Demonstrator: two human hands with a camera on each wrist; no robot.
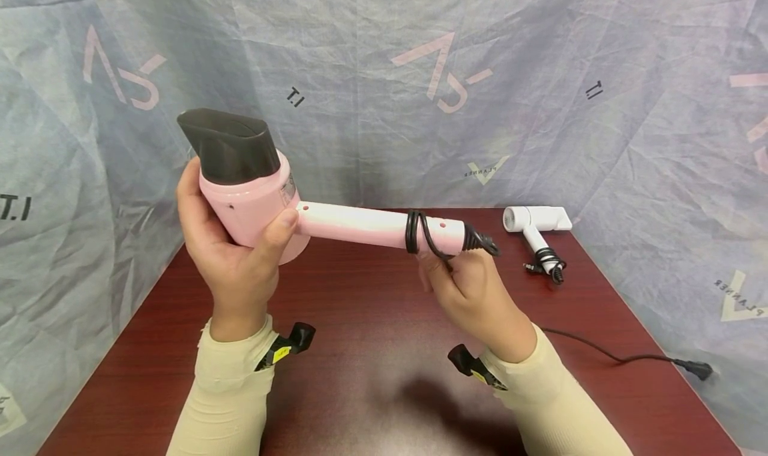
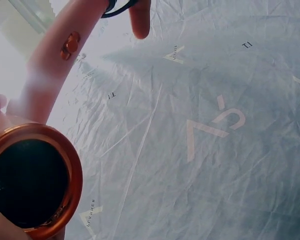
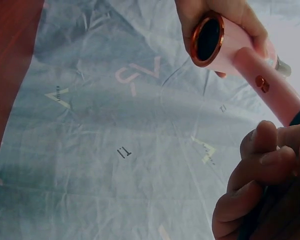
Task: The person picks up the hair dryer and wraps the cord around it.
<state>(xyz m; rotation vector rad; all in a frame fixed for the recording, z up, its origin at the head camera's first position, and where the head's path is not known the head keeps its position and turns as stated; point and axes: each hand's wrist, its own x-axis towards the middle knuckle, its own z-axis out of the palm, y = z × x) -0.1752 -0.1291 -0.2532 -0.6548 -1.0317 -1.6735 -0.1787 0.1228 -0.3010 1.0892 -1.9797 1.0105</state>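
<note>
A pink hair dryer with a black nozzle is held up over the table, its handle pointing right. My left hand grips the dryer's round body, thumb near the handle joint. The left wrist view shows the copper-coloured rim around the dark rear grille. Black power cord is wound around the handle's end. Just under that end, my right hand holds the cord. Curled fingers with dark cord beneath them show in the right wrist view; the palm is hidden.
A white hair dryer with its cord wrapped around the handle lies at the table's back right. A black plug on a length of cord lies at the right edge of the dark red table. Grey printed sheeting surrounds it.
</note>
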